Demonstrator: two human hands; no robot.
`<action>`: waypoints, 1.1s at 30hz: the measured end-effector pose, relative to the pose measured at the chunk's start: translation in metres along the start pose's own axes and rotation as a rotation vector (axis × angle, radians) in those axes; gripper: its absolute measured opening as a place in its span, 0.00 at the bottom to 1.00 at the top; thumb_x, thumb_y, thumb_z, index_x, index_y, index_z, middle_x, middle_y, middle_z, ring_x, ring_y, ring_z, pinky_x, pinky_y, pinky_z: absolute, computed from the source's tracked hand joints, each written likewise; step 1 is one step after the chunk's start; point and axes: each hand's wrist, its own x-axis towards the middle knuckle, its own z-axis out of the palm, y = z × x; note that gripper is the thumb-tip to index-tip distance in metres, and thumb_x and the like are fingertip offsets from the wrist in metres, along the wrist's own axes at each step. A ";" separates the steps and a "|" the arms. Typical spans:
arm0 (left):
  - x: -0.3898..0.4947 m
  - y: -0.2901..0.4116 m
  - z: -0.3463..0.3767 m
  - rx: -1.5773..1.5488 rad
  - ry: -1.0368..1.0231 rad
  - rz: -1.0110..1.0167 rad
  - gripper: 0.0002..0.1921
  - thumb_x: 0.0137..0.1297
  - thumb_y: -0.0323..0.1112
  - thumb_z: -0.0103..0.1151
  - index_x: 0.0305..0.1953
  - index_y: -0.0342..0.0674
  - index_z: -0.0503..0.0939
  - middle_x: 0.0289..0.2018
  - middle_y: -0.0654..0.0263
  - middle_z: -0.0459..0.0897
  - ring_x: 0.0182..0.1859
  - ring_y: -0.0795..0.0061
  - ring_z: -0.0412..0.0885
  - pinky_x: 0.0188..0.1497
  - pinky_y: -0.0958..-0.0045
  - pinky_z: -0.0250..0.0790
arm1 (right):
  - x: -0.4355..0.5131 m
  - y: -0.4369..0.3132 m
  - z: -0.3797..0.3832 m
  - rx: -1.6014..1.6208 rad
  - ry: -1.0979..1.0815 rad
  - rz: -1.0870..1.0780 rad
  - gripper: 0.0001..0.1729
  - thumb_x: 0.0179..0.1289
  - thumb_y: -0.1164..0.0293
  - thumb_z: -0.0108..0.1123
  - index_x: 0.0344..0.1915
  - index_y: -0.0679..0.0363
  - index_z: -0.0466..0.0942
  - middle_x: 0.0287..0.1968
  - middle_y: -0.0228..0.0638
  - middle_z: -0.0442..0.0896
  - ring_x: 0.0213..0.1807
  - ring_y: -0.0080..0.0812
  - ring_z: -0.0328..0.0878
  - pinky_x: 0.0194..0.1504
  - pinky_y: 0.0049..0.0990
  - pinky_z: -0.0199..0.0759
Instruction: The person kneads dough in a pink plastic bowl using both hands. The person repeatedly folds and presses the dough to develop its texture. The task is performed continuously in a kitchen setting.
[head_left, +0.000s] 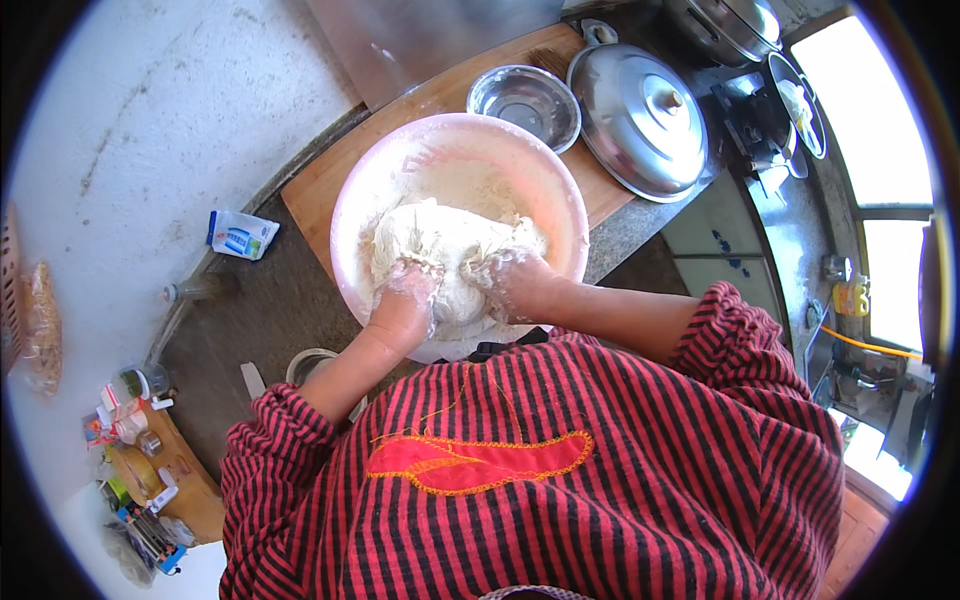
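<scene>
A large mass of pale, shaggy dough (439, 229) sits in a wide pink plastic basin (346, 232) right before me. My left hand (407, 296) digs into the near left side of the dough, its fingers buried and its back dusted with flour. On the right, my right hand (517, 279) grips the dough with its fingers sunk in and hidden. Wet dough and flour cling to both hands. Dry flour coats the basin's inner wall around the dough.
The basin rests partly on a wooden board (315, 199). Beyond it stand a steel bowl (525, 101) and a domed metal lid (645, 120). A blue-and-white packet (241, 235) and a glass bottle (199, 288) are by the left wall. A bucket-like container (311, 364) is near my left forearm.
</scene>
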 end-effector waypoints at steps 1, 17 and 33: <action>0.005 0.001 0.005 -0.027 -0.086 -0.066 0.17 0.46 0.27 0.51 0.41 0.39 0.75 0.39 0.52 0.75 0.46 0.54 0.72 0.46 0.58 0.66 | 0.005 -0.004 -0.007 -0.063 -0.117 -0.016 0.24 0.51 0.67 0.52 0.50 0.61 0.70 0.47 0.45 0.75 0.48 0.41 0.72 0.50 0.35 0.63; 0.092 -0.023 0.079 0.181 -0.044 -0.247 0.06 0.44 0.25 0.52 0.24 0.39 0.80 0.26 0.58 0.79 0.31 0.63 0.80 0.32 0.68 0.73 | 0.094 0.050 0.071 -0.376 -0.261 0.085 0.14 0.50 0.66 0.52 0.36 0.56 0.79 0.37 0.33 0.80 0.42 0.33 0.75 0.42 0.37 0.61; 0.040 -0.096 0.016 -0.016 0.007 -0.222 0.12 0.49 0.29 0.50 0.33 0.29 0.77 0.32 0.46 0.78 0.41 0.54 0.76 0.45 0.65 0.67 | 0.036 0.052 -0.026 -0.139 0.086 0.067 0.27 0.54 0.65 0.50 0.56 0.56 0.65 0.51 0.45 0.71 0.51 0.41 0.71 0.51 0.35 0.65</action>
